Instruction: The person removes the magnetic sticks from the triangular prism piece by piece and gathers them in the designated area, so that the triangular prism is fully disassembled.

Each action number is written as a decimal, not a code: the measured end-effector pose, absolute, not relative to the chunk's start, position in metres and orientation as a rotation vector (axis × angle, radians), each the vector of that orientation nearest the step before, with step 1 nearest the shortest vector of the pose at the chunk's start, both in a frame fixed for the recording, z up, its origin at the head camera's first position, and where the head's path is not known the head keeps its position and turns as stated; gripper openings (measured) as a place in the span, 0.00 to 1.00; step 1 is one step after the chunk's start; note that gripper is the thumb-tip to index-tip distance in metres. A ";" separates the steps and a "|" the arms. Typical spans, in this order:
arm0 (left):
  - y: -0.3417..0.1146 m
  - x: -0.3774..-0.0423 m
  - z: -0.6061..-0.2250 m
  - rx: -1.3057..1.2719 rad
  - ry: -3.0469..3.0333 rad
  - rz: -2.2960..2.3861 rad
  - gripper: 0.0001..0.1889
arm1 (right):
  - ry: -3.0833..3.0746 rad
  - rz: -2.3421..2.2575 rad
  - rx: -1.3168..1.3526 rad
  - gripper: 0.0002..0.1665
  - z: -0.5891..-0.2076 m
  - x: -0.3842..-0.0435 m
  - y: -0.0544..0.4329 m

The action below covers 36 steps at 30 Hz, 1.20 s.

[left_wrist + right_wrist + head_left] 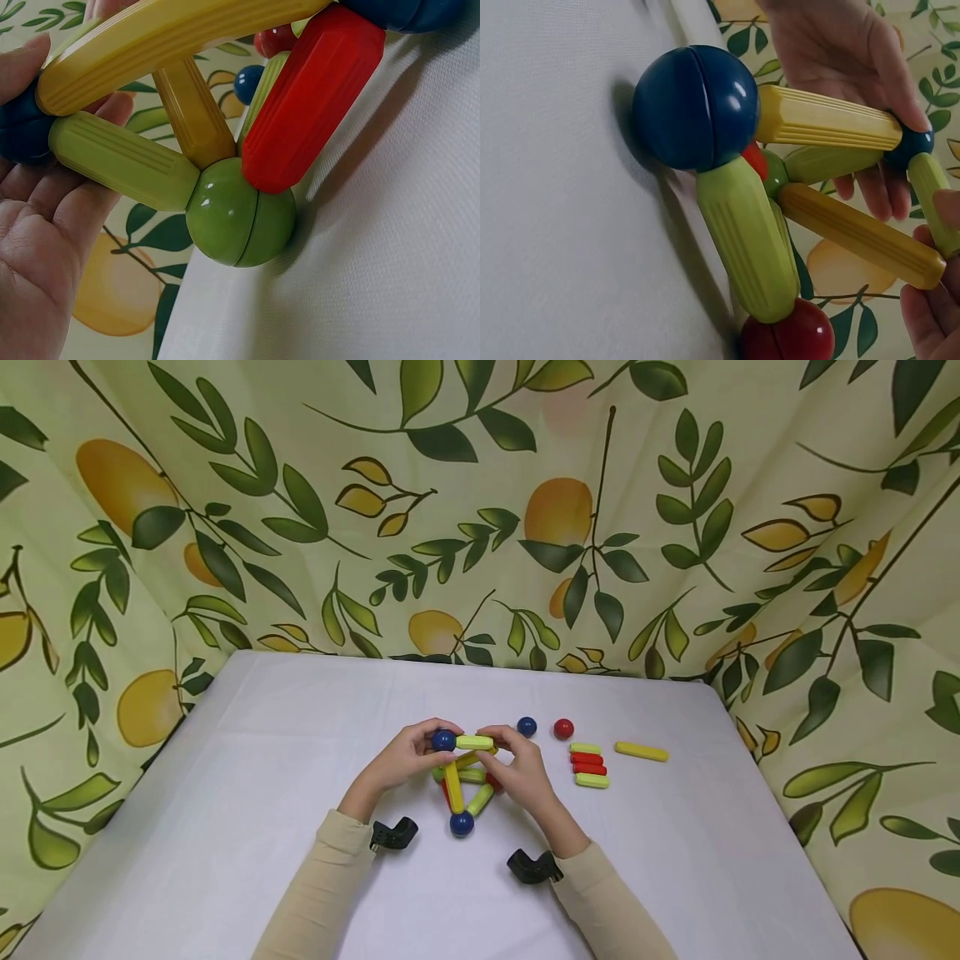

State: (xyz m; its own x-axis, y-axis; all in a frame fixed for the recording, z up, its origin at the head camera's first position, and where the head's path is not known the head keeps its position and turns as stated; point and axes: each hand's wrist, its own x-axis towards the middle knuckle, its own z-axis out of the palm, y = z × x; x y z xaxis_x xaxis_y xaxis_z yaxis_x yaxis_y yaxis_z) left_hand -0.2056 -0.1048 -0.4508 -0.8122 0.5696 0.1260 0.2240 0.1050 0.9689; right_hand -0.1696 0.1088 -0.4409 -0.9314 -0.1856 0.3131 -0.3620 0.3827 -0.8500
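Note:
A construction of magnetic sticks and balls stands on the table. At its top, my left hand (397,764) grips a blue ball (443,741) between thumb and fingers. A light green stick (475,742) runs from that ball to my right hand (527,774), which pinches its far end. The free end of a slanted yellow stick (862,236) lies at the right fingertips. Another yellow stick (454,787) slopes down to a lower blue ball (695,107). Around the base are a green ball (240,214), a red ball (787,334), a red stick (315,97) and light green sticks (748,236).
Behind the construction lie a loose blue ball (527,727) and a red ball (564,728). To the right sit short red sticks (588,759), light green sticks (592,781) and a longer yellow stick (641,752). A leaf-printed curtain (480,527) borders the white table (300,702).

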 end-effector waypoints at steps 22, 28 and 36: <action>-0.105 -0.205 -0.450 0.795 2.111 1.756 0.17 | -2.257 1.570 0.383 0.14 -0.463 -0.176 0.103; -0.105 -0.206 -0.450 0.808 2.103 1.770 0.17 | -2.163 1.632 0.200 0.15 -0.454 -0.179 0.115; -0.105 -0.207 -0.451 0.782 2.082 1.790 0.17 | -2.242 1.699 0.120 0.16 -0.433 -0.161 0.145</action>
State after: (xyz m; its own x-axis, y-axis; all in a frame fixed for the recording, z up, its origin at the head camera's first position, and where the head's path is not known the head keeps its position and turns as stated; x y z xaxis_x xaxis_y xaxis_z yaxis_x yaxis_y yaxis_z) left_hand -0.2067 -0.1052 -0.4511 -0.8120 0.5690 0.1300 0.2139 0.0829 0.9733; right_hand -0.1608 0.1452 -0.4332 -0.9439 0.1268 0.3048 -0.2592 0.2874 -0.9221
